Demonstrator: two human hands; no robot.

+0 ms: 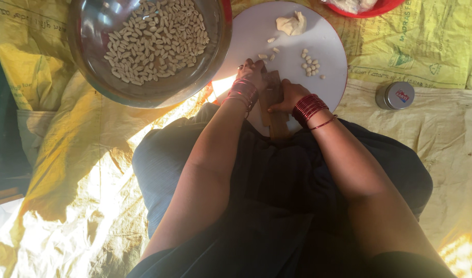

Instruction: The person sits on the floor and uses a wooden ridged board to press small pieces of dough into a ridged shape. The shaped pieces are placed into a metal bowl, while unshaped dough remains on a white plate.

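A small wooden board lies on the near part of a round white tray. My left hand presses on its far end, fingers curled; whether dough is under them is hidden. My right hand grips the board's right edge. Both wrists wear red bangles. Several small shaped dough pieces lie on the tray just beyond my hands, and a lump of pale dough sits at the tray's far side.
A large steel bowl filled with several shaped dough pieces stands at the upper left. A small round tin sits to the right. A red bowl's rim shows at the top. Yellow sacking covers the floor.
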